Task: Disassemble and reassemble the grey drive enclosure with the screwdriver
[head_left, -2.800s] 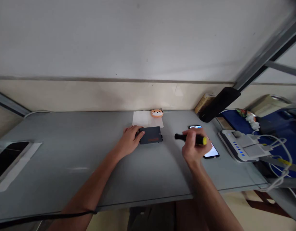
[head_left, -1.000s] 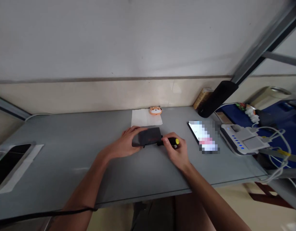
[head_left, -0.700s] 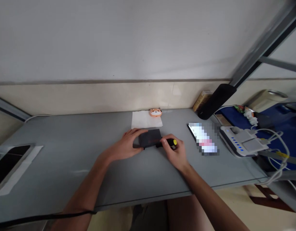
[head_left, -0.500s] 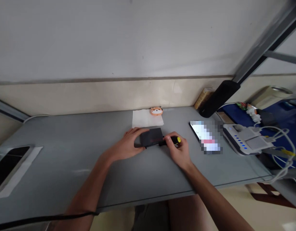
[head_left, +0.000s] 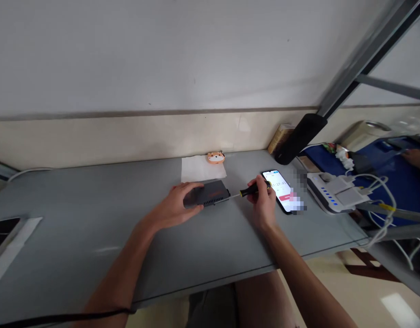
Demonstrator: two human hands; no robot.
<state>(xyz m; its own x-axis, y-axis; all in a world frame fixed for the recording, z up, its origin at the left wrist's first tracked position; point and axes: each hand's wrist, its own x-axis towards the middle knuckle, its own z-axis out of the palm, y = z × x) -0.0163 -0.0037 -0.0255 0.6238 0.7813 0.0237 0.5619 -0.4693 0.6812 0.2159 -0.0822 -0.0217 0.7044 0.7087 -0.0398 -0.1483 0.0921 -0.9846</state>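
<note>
A flat black box (head_left: 212, 192) with vent slots along its near side lies on the grey desk (head_left: 128, 191). My left hand (head_left: 179, 202) grips its left end, thumb at the near side and fingers over the far side. In my right hand (head_left: 263, 200) is a screwdriver (head_left: 254, 188) with a black and yellow handle. Its thin metal shaft points left, and the tip is by the box's near right corner; whether it touches, I cannot tell. Behind the box lies a white paper sheet (head_left: 199, 169) with an orange animal-faced case (head_left: 216, 157) on its far edge.
A lit phone (head_left: 280, 189) lies just right of my right hand. Farther right are a white power strip (head_left: 328, 193) with cables and a black cylinder (head_left: 300, 139) leaning by a post. Another person's hand (head_left: 417, 159) shows at the right edge.
My right hand has drawn the screwdriver back to the right, so its shaft now shows. The box is turned slightly, its vented side more visible. The view has shifted a little right.
</note>
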